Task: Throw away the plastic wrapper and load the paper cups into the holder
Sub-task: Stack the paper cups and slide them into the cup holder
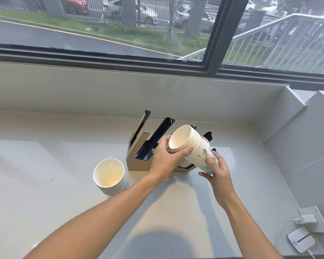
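Spare cup stack upright on counter. Left hand clasps the held stack near its rim; right hand grips its base, tilted before the holder. Far right, a charger.

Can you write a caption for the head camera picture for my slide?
Both hands, left hand and right hand, hold a tilted stack of paper cups over the cup holder.

White paper cups carry a grey-and-teal printed drawing; the holder is tan with black slots; the counter is pale grey.
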